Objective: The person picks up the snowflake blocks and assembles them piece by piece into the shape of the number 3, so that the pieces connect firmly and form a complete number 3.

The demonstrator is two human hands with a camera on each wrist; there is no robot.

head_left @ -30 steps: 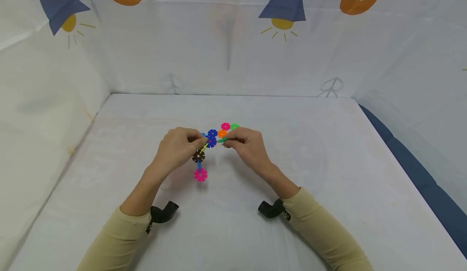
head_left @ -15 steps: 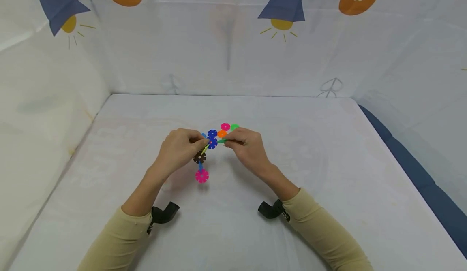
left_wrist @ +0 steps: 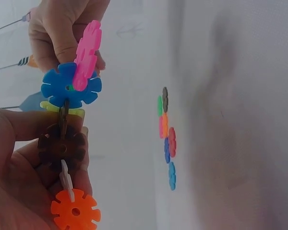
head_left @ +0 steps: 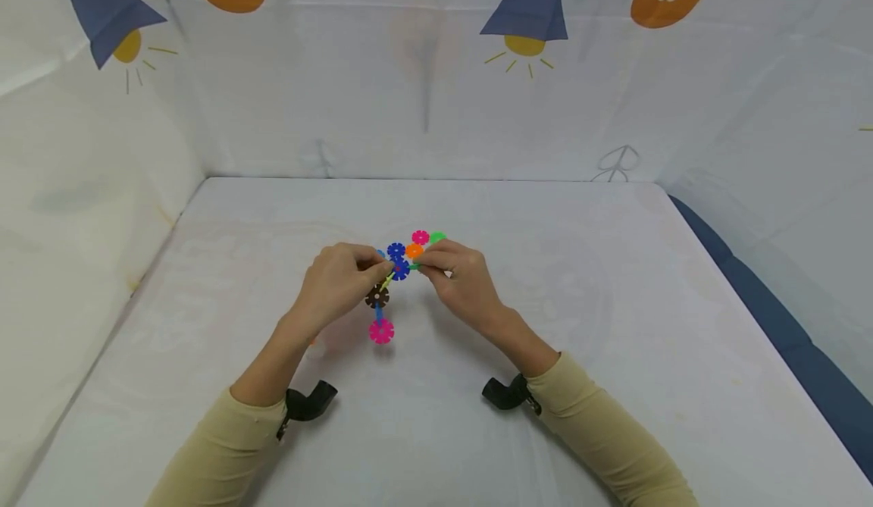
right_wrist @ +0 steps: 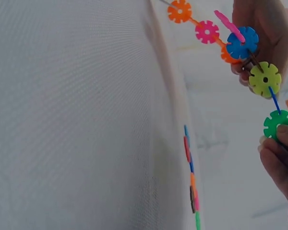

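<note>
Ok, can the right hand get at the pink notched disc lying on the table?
Probably yes, though the right hand is busy pinching a green notched disc. The pink notched disc lies close by on the table, and in the head view nothing covers it.

Both forearms (head_left: 273, 361) extend forward, converging. Left hand (head_left: 337, 281): thumb and fingertips pinching. Right hand (head_left: 467, 280): thumb and forefinger pinching, near the left.

Left hand (left_wrist: 14, 177), linked discs (left_wrist: 50, 146), other discs (left_wrist: 172, 142) beyond
</note>
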